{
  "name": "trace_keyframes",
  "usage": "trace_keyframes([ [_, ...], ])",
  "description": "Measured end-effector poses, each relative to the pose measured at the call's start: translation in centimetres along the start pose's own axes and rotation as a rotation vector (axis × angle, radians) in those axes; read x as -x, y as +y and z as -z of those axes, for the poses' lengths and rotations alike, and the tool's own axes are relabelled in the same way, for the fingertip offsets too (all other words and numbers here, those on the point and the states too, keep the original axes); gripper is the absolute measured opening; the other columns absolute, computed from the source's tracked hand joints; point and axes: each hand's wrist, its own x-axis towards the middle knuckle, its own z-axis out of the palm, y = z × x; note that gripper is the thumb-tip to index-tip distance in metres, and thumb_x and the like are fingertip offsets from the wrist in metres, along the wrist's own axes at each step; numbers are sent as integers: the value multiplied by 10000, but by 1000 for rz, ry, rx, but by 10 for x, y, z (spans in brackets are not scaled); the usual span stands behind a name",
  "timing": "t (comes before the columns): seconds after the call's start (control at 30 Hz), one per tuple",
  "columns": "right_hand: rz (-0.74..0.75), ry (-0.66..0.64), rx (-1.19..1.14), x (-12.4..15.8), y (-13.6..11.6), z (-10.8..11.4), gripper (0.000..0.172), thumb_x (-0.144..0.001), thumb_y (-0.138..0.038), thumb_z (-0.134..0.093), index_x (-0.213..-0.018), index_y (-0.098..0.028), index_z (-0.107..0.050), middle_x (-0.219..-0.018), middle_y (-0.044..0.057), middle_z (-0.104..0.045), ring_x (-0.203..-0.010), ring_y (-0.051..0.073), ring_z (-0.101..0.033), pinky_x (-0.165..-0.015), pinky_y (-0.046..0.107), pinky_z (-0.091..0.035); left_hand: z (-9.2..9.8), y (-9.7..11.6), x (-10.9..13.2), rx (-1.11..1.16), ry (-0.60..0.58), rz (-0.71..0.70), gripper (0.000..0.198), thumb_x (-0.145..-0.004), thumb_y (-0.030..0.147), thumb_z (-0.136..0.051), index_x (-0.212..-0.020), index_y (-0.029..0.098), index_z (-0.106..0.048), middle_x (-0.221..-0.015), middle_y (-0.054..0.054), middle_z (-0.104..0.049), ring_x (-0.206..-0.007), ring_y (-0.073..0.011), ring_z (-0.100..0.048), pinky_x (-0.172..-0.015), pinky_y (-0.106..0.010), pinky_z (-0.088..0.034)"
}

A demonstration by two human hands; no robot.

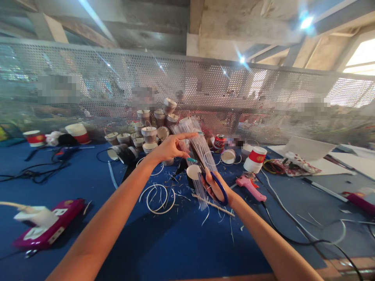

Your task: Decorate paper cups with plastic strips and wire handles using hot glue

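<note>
My left hand (171, 147) is raised over the blue table (164, 242), pinching the upper part of a clear plastic sleeve of thin sticks (197, 144), index finger stretched out. My right hand (215, 186) is closed through the blue handles of a pair of scissors (219, 186), held against the lower end of the same sleeve. A black-and-white paper cup (193, 173) stands just behind the scissors. A thin wooden stick (215, 206) lies on the table below my right hand.
A heap of paper cups (149, 134) stands at the back by a perforated metal screen. White cut rings (156, 193) and shavings litter the cloth. A pink glue gun (250, 185), red-and-white cups (255, 159), a drink can (218, 143), cables and a magenta power strip (48, 228) lie around.
</note>
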Motion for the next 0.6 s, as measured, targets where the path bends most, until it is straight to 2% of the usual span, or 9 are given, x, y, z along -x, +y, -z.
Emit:
trace_keyframes([
  [0.1, 6, -3, -28, 0, 3, 0, 608, -617, -797, -429, -637, -190, -401, -468, -67, -368, -336, 30, -302, -280, 157, -243, -2, 0, -1, 72, -49, 29, 750, -585, 110, -733, -1280, 189, -461, -869, -22, -691, -620, -94, -620, -780, -328, -518],
  [0.2, 6, -8, -50, -1, 4, 0, 607, -626, -793, -428, -644, -187, -405, -483, -65, -372, -338, 26, -303, -276, 153, -246, -4, 0, -1, 120, -77, 54, 768, -578, 93, -733, -1287, 181, -450, -748, 16, -684, -596, -87, -613, -813, -349, -506],
  [0.4, 17, -5, -57, -1, 2, -1, 606, -617, -794, -438, -626, -190, -388, -482, -64, -365, -337, 26, -301, -274, 156, -242, -5, 2, -1, 122, -79, 49, 752, -584, 69, -718, -1280, 183, -459, -619, 53, -652, -589, -98, -615, -797, -347, -506],
  [0.47, 17, -5, -57, 0, 0, -2, 601, -610, -788, -458, -612, -193, -371, -471, -70, -347, -333, 23, -286, -273, 156, -229, -4, 2, -1, 116, -82, 50, 755, -583, 70, -720, -1282, 184, -457, -652, 42, -667, -585, -94, -612, -795, -342, -506],
  [0.6, 23, 10, -36, 0, 0, -1, 591, -647, -775, -436, -594, -190, -366, -470, -61, -366, -339, 23, -285, -284, 161, -223, -3, 1, -1, 103, -85, 29, 746, -584, 94, -731, -1273, 211, -468, -896, -29, -697, -598, -85, -614, -786, -345, -508],
])
